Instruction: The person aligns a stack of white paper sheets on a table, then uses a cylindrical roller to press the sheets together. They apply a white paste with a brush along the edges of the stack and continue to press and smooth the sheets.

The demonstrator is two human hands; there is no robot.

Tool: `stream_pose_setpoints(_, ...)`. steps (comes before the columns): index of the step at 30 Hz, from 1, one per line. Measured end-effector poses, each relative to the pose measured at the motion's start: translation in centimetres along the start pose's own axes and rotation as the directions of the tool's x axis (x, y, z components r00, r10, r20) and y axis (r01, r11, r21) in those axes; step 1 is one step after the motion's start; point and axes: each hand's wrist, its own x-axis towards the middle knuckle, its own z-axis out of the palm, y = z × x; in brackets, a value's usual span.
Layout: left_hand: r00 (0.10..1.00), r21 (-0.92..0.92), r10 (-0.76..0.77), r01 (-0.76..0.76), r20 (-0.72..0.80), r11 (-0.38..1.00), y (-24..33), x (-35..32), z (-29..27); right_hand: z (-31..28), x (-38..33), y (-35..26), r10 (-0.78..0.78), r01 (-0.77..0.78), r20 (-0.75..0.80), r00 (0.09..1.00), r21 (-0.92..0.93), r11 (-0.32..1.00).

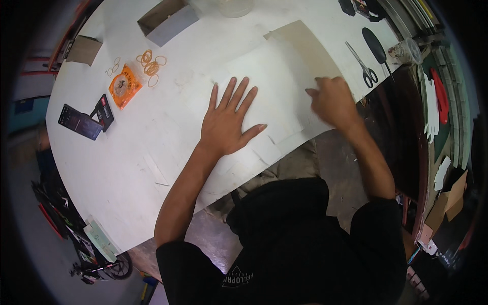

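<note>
My left hand (225,119) lies flat with spread fingers on a white sheet (277,99) on the white table. Along the sheet's far right side shows a grey-brown strip of board (307,43); whether it is the same piece folded or a separate one I cannot tell. Over the right part of the sheet, near the table's edge, my right hand (333,101) is closed with curled fingers, slightly blurred. Its fingertips are close to the strip, and anything inside them is hidden. Black-handled scissors (367,73) lie to the right of this hand.
Rubber bands (151,63), an orange packet (124,86) and a phone (80,122) beside a dark card-like piece (104,113) lie at left. An open grey box (170,28) stands at the back. A dark, long-bladed tool (374,46) and a clear cup (405,51) are right.
</note>
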Motion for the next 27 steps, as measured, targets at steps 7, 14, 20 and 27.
stream_pose_setpoints(7,1.0,0.009,0.002,-0.002,0.004,1.0,-0.1,0.0,-0.2,-1.2,1.6,4.2,0.103,-0.103,0.015,0.995,0.238,0.966)
stream_pose_setpoints(14,1.0,0.035,0.004,-0.003,-0.018,0.999,0.0,0.0,-0.4,2.5,0.4,3.9,-0.137,0.281,-0.426,0.894,0.296,0.913)
stream_pose_setpoints(20,0.999,0.051,0.011,-0.013,0.036,0.999,0.1,0.1,-0.7,2.7,1.8,4.0,0.003,0.057,-0.144,0.99,0.415,0.908)
stream_pose_setpoints(27,0.997,0.052,-0.008,0.005,0.074,0.999,0.4,0.5,-1.0,5.7,2.2,4.8,-0.02,0.187,-0.379,0.925,0.41,0.893)
